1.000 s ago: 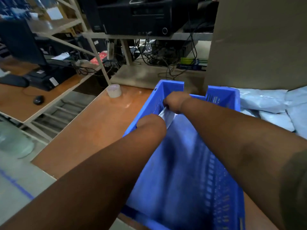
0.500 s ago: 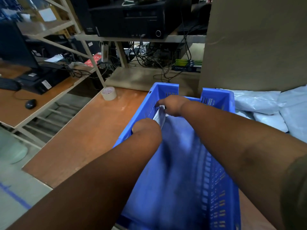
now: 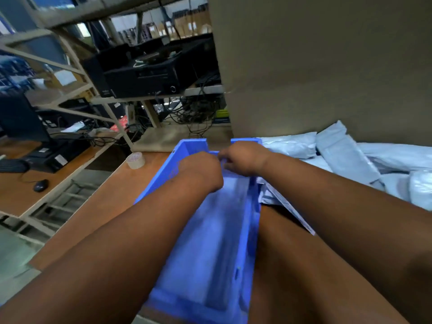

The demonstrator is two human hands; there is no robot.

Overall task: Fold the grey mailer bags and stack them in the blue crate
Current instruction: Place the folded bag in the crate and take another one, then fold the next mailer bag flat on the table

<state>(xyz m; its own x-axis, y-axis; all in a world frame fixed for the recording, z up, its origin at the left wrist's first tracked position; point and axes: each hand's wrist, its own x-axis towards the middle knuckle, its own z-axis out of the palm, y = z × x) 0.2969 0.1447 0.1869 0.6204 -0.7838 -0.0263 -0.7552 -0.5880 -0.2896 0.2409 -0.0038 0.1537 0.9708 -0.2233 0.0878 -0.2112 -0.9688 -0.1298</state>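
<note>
The blue crate [image 3: 161, 181] stands lengthwise in front of me on the wooden table. Pale grey mailer bags [image 3: 217, 230] lie blurred on its floor. Both my hands reach in at the far end, close together. My right hand [image 3: 243, 157] curls its fingers on the pale edge of a grey mailer bag [image 3: 230, 181] just below it. My left hand [image 3: 201, 169] shows only its back, and its fingers are hidden. A loose pile of grey mailer bags [image 3: 350, 160] lies right of the crate. One bag [image 3: 282, 202] pokes out under my right forearm.
A roll of clear tape [image 3: 135, 160] sits on the table [image 3: 100, 211] left of the crate. A tall cardboard panel [image 3: 327, 66] rises behind the pile. To the left are a lower desk with a mouse [image 3: 41, 185] and a metal shelf holding a black device [image 3: 140, 73].
My left hand has moved forward to the crate's far end, beside my right hand. The view has tilted up and shifted, so the bag pile shows more on the right.
</note>
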